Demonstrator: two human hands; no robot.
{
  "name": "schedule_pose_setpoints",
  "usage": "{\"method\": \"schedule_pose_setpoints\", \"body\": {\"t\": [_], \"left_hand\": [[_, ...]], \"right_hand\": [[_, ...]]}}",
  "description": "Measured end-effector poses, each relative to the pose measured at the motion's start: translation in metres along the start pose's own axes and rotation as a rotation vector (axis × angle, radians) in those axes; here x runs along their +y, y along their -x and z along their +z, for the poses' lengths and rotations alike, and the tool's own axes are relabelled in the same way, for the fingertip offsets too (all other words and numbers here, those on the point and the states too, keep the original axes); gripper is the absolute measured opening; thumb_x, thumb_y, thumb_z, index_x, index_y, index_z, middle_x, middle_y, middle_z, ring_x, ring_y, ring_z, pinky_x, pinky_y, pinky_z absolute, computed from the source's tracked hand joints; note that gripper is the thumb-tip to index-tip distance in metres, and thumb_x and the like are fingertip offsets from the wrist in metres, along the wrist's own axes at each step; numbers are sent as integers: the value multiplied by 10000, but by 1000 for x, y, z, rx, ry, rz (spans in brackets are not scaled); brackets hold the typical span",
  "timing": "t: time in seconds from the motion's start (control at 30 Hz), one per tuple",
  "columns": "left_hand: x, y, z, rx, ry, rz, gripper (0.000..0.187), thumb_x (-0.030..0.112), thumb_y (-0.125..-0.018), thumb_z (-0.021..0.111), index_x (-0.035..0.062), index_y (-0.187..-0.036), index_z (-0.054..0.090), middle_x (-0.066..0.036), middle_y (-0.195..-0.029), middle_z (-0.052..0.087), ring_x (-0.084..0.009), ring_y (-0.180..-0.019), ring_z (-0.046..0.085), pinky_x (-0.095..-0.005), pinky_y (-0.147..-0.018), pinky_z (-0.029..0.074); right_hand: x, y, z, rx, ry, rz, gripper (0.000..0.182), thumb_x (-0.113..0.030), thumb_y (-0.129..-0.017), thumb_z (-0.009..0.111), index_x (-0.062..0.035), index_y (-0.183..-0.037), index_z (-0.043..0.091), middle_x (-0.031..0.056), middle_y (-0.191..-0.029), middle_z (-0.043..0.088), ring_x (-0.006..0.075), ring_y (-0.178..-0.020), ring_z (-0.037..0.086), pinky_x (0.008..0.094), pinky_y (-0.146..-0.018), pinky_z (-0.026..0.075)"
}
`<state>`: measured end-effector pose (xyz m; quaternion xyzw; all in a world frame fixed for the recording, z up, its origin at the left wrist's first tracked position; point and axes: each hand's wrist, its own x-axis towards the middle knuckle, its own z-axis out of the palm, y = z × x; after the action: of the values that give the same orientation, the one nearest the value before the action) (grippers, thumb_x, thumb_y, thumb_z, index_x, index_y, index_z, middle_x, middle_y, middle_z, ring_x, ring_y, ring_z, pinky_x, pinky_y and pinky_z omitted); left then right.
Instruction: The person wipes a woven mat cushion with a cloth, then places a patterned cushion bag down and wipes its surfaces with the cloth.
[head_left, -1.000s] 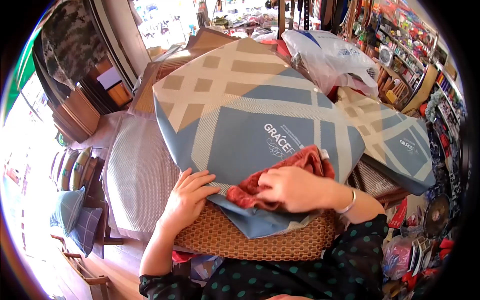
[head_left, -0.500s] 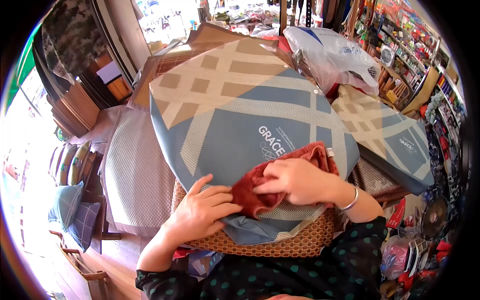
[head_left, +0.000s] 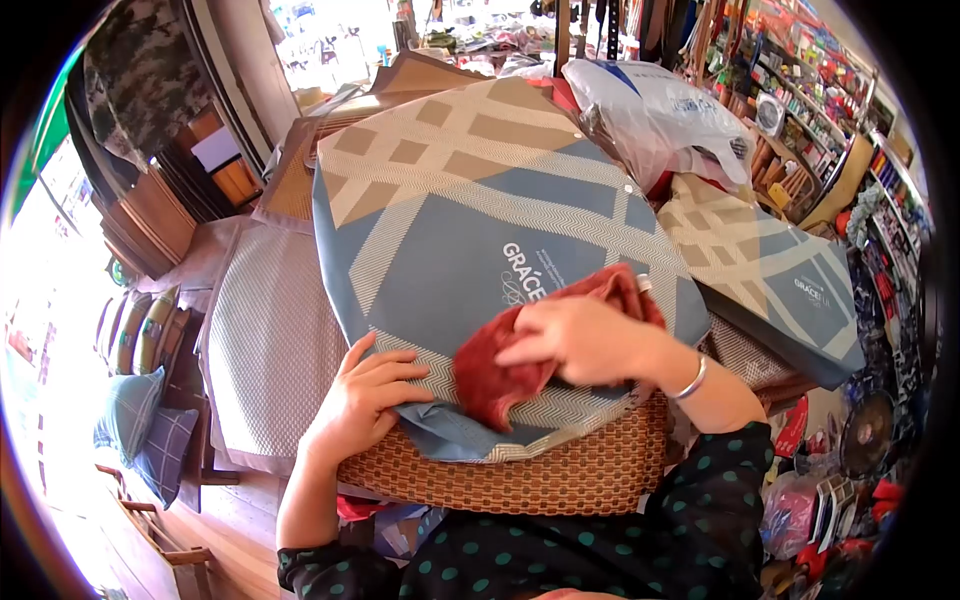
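A large blue and tan patterned bag (head_left: 430,255) with white "GRACE" lettering lies in front of me. My right hand (head_left: 590,340) grips a bunched dark red cloth (head_left: 485,370) on the bag's lower right part. A pale tag shows at the cloth's upper edge. My left hand (head_left: 368,398) rests on the bag's lower left edge with its fingers stretched apart. Beside it, the bag's near corner is creased and folded. Under the bag is a brown woven mat (head_left: 540,475), its near edge showing.
A second similar bag (head_left: 775,275) lies to the right, with a white plastic bag (head_left: 665,110) behind it. Grey mesh mats (head_left: 270,350) lie at the left. Cushions (head_left: 130,400) sit on a bench further left. Crowded shelves (head_left: 810,120) line the right side.
The bag's near edge has shifted away from me, baring more of the woven mat. Both hands have moved slightly forward and left, the right one still with the cloth.
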<state>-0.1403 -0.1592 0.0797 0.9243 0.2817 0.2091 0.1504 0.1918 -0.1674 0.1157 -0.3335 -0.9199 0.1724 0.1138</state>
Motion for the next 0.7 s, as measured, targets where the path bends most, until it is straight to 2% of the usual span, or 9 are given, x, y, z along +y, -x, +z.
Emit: {"method": "schedule_pose_setpoints", "body": {"t": [0.07, 0.2, 0.27, 0.37, 0.4, 0.43, 0.53, 0.6, 0.7], "left_hand": [[0, 4, -1, -1, 6, -28, 448, -100, -607, 678, 139, -975, 767, -35, -1178, 710, -248, -1275, 576, -569, -1209, 237], [-2, 12, 5, 48, 0, -41, 434, -98, -593, 683, 136, -949, 768, -35, -1171, 711, -248, -1272, 576, -569, -1211, 231], [-3, 12, 9, 83, 24, -32, 424, -87, -587, 692, 133, -941, 766, -28, -1161, 713, -244, -1258, 583, -566, -1213, 228], [-3, 10, 11, 103, 22, -32, 413, -73, -581, 707, 132, -936, 762, -20, -1155, 711, -241, -1248, 586, -561, -1210, 234], [-2, 9, 11, 111, 20, -33, 413, -73, -581, 707, 132, -936, 762, -20, -1155, 711, -241, -1248, 586, -561, -1210, 234], [-1, 10, 11, 113, 22, -38, 411, -72, -580, 709, 132, -932, 760, -18, -1155, 709, -240, -1248, 585, -557, -1207, 240], [0, 12, 11, 102, 19, -46, 411, -72, -577, 713, 136, -928, 757, -19, -1158, 706, -237, -1249, 583, -551, -1201, 249], [-1, 14, 13, 104, 6, -52, 413, -74, -576, 714, 140, -927, 756, -21, -1161, 704, -235, -1250, 582, -548, -1198, 253], [1, 13, 14, 119, 11, -47, 413, -76, -573, 716, 141, -922, 755, -23, -1163, 703, -231, -1250, 582, -543, -1201, 253]], "right_hand": [[12, -3, 6, 33, -25, -10, 547, 82, -714, 575, -167, -1178, 721, 97, -1063, 618, 295, -1016, 639, 389, -869, 528], [87, 4, -26, 408, 325, 424, 482, 59, -775, 560, -165, -1172, 716, 128, -1067, 629, 336, -972, 648, 389, -868, 533], [114, 9, -38, 613, 439, 524, 459, 55, -795, 549, -165, -1162, 715, 140, -1074, 633, 347, -950, 658, 407, -859, 536], [92, 0, -40, 440, 416, 598, 462, 49, -800, 539, -164, -1171, 712, 141, -1075, 635, 337, -946, 664, 414, -856, 534], [64, -10, -36, 305, 257, 533, 422, 21, -800, 564, -159, -1146, 724, 136, -1071, 643, 311, -997, 662, 401, -840, 542], [24, -19, -10, 142, 85, 94, 446, 20, -784, 574, -163, -1163, 722, 136, -1070, 626, 309, -1003, 650, 406, -851, 538], [5, -24, 15, 82, 29, -111, 523, 35, -722, 613, -162, -1198, 708, 117, -1078, 610, 313, -994, 637, 418, -848, 539], [16, -23, 3, 81, -23, 10, 523, 54, -721, 614, -169, -1183, 716, 118, -1093, 616, 320, -984, 642, 416, -846, 543], [108, -5, -31, 434, 349, 451, 457, 41, -782, 584, -179, -1157, 725, 118, -1101, 632, 319, -988, 653, 414, -854, 545]]}}
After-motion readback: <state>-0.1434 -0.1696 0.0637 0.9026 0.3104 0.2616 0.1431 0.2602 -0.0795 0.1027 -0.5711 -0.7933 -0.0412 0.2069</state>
